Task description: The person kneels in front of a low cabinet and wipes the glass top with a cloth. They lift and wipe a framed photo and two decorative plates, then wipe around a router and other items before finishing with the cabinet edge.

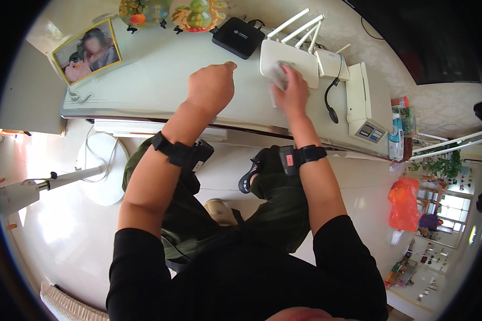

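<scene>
My right hand (294, 90) grips a greyish-white cloth (280, 76), blurred, over the front left part of a white router (271, 52) with several raised antennas. My left hand (212, 86) is a loose fist above the pale cabinet top (144, 90). Its palm side is hidden, and nothing shows in its fingers. Just beyond it lies a black set-top box (238, 38) with a cable at its back. Right of the router stands a smaller white box (331, 64), with a black cable (327, 100) in front of it.
A gold-framed photograph (87, 52) stands at the left, with decorative plates (199, 15) at the back. To the right are a white device with a keypad (369, 108) and a bottle (396, 138). Below left is a round white stand base (102, 168); a red plastic bag (404, 204) lies right.
</scene>
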Demonstrator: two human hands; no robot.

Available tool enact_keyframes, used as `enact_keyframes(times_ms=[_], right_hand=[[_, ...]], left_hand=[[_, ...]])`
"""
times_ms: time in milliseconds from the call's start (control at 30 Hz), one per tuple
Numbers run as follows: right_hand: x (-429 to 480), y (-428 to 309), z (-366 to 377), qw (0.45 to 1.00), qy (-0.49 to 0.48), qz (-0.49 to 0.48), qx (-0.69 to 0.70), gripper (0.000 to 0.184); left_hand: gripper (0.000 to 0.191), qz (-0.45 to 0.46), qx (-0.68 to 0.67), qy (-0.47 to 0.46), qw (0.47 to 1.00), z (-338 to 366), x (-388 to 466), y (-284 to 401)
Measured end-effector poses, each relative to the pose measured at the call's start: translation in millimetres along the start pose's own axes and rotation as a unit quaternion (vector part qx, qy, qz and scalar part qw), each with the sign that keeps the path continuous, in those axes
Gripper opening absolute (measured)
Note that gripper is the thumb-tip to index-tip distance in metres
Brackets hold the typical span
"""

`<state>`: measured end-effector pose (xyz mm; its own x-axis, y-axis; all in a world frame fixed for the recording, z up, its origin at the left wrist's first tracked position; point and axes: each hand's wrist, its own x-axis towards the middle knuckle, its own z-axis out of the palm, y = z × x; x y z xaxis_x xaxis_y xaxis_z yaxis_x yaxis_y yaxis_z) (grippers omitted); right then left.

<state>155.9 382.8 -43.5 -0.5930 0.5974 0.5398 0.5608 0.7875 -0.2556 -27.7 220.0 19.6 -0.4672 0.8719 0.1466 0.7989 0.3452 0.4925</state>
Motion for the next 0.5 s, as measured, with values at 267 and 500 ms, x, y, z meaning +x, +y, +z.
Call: enact_keyframes(times_ms=[267,500], right_hand=[[1.0,-71.9,18.1,0.991,-0.074,-0.061,0.090,0.054],[-48.2,-77.9,-31.2,0.987,-0.146,-0.053,0.036,0.066]], left_hand=[[0.027,0.010,0.000,-0.017,1.000,0.7,0.1,1.6],[0.030,0.052,0.005,0.001,0.999,14.7,5.4,-3.7]])
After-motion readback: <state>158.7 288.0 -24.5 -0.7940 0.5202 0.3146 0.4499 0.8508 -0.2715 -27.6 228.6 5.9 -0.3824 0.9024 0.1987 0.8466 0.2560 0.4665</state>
